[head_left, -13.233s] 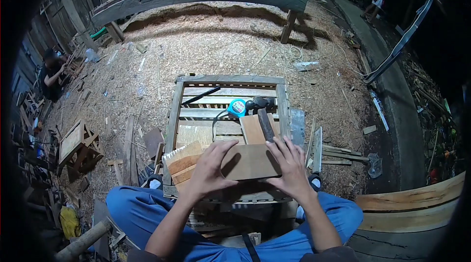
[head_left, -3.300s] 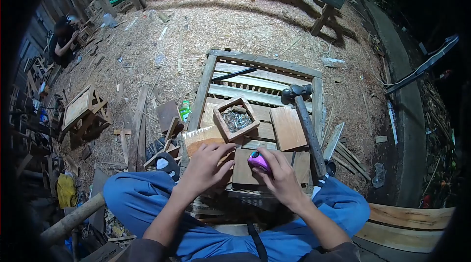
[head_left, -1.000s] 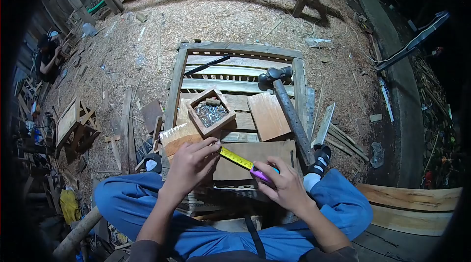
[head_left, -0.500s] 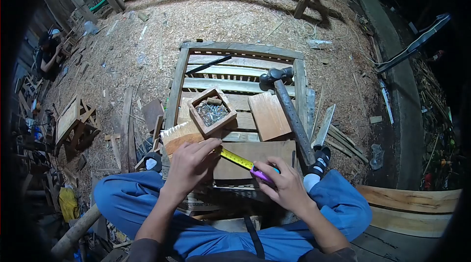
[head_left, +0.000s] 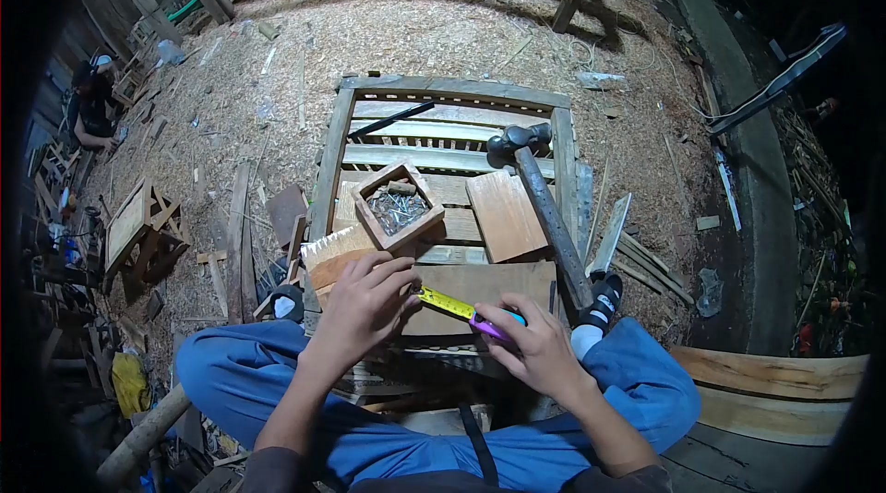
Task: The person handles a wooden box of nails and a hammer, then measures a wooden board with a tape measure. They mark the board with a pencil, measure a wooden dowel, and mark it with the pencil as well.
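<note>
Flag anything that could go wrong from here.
The yellow blade runs from the tape measure in the right hand to the left hand and might snap back. The wooden box of nail-like pieces sits just beyond the left hand; a knock could spill it. The hammer lies with its handle end near the right foot; a bump might drop it there.

The tape measure (head_left: 490, 328) I'm looking at has a purple and blue case, partly covered, held over the near edge of the brown board (head_left: 475, 282), right of the board's middle. Its short run of yellow blade (head_left: 447, 303), dark markings upward, slants across toward the board's left end, the tip hidden. The board itself lies flat, long side crosswise.
</note>
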A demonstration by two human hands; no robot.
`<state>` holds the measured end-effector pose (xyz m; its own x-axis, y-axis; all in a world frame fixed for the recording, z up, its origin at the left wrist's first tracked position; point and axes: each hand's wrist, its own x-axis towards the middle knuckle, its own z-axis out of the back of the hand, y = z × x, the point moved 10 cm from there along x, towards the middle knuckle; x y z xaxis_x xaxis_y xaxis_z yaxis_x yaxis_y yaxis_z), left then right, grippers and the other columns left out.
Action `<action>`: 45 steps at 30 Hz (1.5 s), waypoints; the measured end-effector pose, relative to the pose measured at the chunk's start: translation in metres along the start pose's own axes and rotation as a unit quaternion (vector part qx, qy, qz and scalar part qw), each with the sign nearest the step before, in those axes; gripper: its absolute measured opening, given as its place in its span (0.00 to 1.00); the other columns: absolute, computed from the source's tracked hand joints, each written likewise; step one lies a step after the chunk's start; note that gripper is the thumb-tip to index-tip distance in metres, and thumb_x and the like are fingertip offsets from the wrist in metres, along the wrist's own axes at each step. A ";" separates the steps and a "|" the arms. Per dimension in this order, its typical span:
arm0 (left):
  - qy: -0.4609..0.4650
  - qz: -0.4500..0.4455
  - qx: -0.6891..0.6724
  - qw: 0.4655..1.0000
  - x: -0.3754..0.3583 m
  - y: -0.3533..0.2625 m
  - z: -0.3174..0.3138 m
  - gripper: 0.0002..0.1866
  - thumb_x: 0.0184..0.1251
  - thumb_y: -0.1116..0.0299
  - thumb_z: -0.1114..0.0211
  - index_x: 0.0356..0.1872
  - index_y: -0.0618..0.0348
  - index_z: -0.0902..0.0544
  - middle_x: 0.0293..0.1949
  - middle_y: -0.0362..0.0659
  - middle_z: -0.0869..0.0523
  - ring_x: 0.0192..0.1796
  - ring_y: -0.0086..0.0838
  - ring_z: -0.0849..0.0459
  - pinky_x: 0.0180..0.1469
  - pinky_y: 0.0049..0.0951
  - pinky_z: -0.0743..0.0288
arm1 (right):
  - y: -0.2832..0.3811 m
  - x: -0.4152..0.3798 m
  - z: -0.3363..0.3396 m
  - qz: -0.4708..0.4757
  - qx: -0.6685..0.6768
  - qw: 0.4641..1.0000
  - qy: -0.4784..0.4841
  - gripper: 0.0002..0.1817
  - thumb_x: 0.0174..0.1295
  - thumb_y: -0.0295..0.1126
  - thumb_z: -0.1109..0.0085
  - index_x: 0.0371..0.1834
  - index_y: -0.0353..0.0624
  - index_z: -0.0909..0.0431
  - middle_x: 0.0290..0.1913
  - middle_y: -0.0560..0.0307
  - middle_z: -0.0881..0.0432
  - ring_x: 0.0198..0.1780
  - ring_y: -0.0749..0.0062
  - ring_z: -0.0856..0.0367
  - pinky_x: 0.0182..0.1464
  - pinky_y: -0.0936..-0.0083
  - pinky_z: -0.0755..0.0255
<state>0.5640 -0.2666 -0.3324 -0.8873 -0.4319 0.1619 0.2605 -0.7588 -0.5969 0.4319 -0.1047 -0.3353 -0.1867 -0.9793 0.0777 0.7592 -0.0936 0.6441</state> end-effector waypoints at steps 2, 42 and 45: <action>-0.001 -0.008 0.018 1.000 -0.002 0.000 0.001 0.18 0.66 0.64 0.23 0.55 0.54 0.11 0.63 0.45 0.13 0.66 0.44 0.19 0.66 0.44 0.25 | 0.001 0.001 0.000 0.000 0.004 1.000 0.009 0.34 0.60 0.32 0.24 0.72 0.56 0.21 0.62 0.44 0.21 0.58 0.41 0.16 0.58 0.53 0.20; -0.060 -0.009 -0.055 0.997 -0.025 -0.005 -0.001 0.11 0.53 0.65 0.16 0.30 0.58 0.10 0.66 0.46 0.12 0.71 0.45 0.19 0.70 0.46 0.27 | 0.005 0.062 -0.001 0.049 -0.128 0.990 -0.031 0.41 0.53 0.22 0.26 0.73 0.68 0.18 0.74 0.45 0.27 0.70 0.46 0.24 0.67 0.53 0.27; -0.063 -0.003 -0.060 0.996 -0.026 -0.004 0.000 0.12 0.52 0.66 0.15 0.30 0.59 0.11 0.65 0.47 0.11 0.71 0.45 0.19 0.70 0.45 0.27 | 0.005 0.065 -0.004 0.059 -0.077 0.995 -0.034 0.41 0.52 0.20 0.26 0.73 0.65 0.19 0.75 0.42 0.29 0.70 0.41 0.24 0.70 0.53 0.25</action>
<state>0.5858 -0.2522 -0.3345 -0.8319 -0.4908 0.2591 0.2004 -0.7010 -0.6845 0.4256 -0.1698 -0.3298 -0.1282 -0.9711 0.2011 0.8635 -0.0096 0.5042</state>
